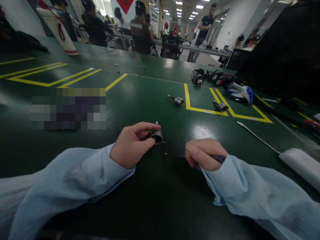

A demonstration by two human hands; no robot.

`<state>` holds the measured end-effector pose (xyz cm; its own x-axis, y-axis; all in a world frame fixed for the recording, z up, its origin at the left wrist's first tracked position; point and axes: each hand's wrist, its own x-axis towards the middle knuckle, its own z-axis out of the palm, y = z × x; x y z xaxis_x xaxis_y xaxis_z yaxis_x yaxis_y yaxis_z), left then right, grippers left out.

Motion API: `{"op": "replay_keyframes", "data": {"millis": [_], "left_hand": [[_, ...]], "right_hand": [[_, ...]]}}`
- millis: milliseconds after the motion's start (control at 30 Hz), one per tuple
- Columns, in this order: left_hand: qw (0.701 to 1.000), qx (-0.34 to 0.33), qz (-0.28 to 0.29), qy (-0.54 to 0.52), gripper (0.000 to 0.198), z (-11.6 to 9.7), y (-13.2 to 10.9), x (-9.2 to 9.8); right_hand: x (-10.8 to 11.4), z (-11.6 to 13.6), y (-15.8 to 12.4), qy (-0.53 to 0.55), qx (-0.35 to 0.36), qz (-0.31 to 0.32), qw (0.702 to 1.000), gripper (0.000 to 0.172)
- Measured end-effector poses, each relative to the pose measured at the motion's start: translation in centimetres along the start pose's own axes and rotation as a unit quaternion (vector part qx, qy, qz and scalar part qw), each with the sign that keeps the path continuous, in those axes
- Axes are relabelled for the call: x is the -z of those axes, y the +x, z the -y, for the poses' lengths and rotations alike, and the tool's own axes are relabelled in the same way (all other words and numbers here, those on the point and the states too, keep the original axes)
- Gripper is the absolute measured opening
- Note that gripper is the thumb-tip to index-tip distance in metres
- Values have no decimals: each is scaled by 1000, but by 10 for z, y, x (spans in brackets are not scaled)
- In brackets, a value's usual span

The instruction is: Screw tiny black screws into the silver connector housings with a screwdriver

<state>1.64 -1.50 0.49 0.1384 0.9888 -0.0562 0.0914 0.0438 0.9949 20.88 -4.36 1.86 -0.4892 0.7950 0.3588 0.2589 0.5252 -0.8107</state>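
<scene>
Between the thumb and fingers of my left hand (135, 143) is a cup-shaped metal bit with a thin shank (157, 136), something like a hole saw. Its open mouth faces toward me and its shank points away. My right hand (206, 154) is closed around a thin screwdriver (219, 158); the slim shaft points left and the dark handle shows behind the fist. On the table between the hands lie a small metal ring or nut (165, 154) and another small ring (163, 142), close below the bit. The screwdriver tip is apart from both.
Two similar metal bits lie farther off, one (178, 101) beside the yellow tape and one (220, 106) across it. Blue-white gloves (240, 92), black cabled parts (199, 80) and a white power strip (300, 165) with a cable are rightward. A blurred-out patch (75, 110) covers something at left.
</scene>
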Motion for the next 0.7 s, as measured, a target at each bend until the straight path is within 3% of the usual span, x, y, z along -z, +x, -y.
{"op": "replay_keyframes", "data": {"millis": [100, 200, 367, 500, 700], "left_hand": [[1000, 9, 4, -23, 36, 1, 1, 1], [999, 9, 0, -34, 36, 1, 1, 1], [999, 22, -19, -41, 38, -5, 0, -3], [999, 13, -23, -25, 38, -8, -2, -5], [1000, -2, -20, 7, 36, -6, -2, -4]], "right_hand": [[-2, -5, -6, -9, 110, -4, 994, 30], [-4, -7, -9, -28, 159, -6, 987, 23], [-13, -7, -7, -145, 194, -8, 970, 18], [-21, -9, -4, -249, 220, 15, 943, 24], [-26, -9, -4, -330, 236, 1, 914, 31]]}}
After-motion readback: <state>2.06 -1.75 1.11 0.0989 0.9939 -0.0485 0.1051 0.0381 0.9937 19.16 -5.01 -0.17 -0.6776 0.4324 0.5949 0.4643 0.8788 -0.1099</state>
